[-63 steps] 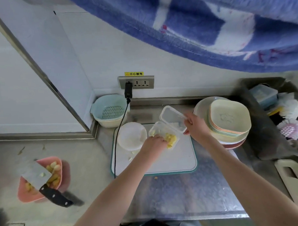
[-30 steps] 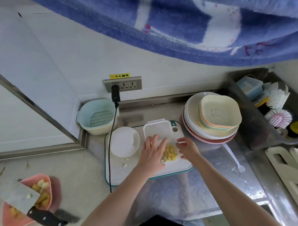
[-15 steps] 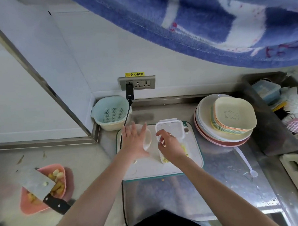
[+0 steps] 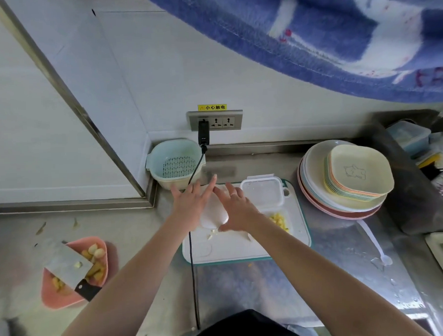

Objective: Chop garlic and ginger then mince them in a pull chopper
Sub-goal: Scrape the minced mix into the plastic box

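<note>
A round white chopper part (image 4: 214, 217) lies on the white cutting board (image 4: 230, 249). My left hand (image 4: 191, 205) hovers over its left side with straight fingers. My right hand (image 4: 238, 210) lies across its right side, fingers spread on top and thumb at its near edge. To the right stands a clear container (image 4: 278, 220) of chopped yellow pieces, partly hidden by my right wrist, with its hinged lid (image 4: 262, 194) open behind it. At the far left a pink bowl (image 4: 69, 302) holds garlic cloves and ginger, and a cleaver (image 4: 65, 263) rests across it.
A black cable (image 4: 194, 282) runs from the wall socket (image 4: 215, 120) over the board's left edge. A pale green colander (image 4: 175, 162) stands at the back. A stack of plates (image 4: 358, 168) sits on the right, with a white spoon (image 4: 373, 243) in front of it.
My right hand has left the clear container and moved left onto the round white part. My left hand has stayed over that part. The camera has shifted a little.
</note>
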Motion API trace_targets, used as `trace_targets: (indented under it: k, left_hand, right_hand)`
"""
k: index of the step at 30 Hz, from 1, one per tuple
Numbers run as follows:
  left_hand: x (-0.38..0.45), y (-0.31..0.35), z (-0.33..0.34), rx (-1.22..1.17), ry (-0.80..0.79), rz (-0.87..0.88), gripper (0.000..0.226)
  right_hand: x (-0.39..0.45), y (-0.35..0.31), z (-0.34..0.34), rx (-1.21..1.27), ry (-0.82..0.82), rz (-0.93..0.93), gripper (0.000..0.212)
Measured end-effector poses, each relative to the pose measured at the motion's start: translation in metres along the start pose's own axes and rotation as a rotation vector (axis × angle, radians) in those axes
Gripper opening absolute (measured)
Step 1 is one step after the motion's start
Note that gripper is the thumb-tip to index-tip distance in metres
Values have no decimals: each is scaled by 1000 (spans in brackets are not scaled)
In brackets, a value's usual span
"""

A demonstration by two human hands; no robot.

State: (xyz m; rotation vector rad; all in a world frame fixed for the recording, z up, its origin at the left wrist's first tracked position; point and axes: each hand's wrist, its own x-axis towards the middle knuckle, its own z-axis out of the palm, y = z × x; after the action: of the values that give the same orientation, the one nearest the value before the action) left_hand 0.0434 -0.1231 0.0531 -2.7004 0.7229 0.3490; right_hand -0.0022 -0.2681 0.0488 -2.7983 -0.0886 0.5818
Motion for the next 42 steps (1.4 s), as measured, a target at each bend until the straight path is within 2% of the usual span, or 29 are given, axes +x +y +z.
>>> trace_targets:
  k: [3,6,8,12,19,23,25,27,28,30,31,33,35,36,38,42]
  left_hand:
    - [-5,3,-5,106,76,-34,88]
    - [-6,8,-7,58,73,-79,66]
    - [-7,6,-9,12,58,-95,68]
    - [-11,2,-14,20,9,-37,93]
    - [-14,-1,-16,136,45,23,77]
    - [-13,-3,-11,21,98,95,90]
    - [-11,-5,-9,-133,207,131,93]
    - [-11,-7,-8,-360,364,148,85]
    - [-13,-5,-8,-542,443,117,76]
    - [-16,2,-17,-1058,494,-13,53]
    - [-18,8,-24,-1371,436,-72,40]
    - [-20,21,-41,-1883,135,-158,18]
    - [-18,30,-48,-2207,-264,-216,46]
    - [-17,34,-47,-2310,-377,-200,60]
    - [-15,45,-46,-2419,-428,-180,73]
    - [-19,65,-47,-2471,-401,-258,83]
  right_hand:
    - [13,-16,-2,-149,-81,0,127]
    - [19,-29,1,-135,-87,54,129]
    - [20,-36,3,-113,-72,87,131]
    - [16,-40,3,-175,-133,138,133]
    - [9,-33,4,-148,-149,144,131]
    - [4,-31,-1,205,-18,237,118]
    - [-1,-27,-9,357,67,254,116]
    - [-8,-18,-21,461,143,260,117]
    - [-11,-13,-28,545,175,269,117]
    - [-22,-1,-43,838,185,261,112]
    - [-28,4,-51,1017,169,239,106]
    - [-41,9,-63,1252,78,224,89]
    - [-49,11,-68,1319,4,222,76]
    - [-52,13,-70,1321,-3,223,74]
    - [-56,16,-74,1276,4,229,69]
    - [-63,18,-77,1080,48,225,60]
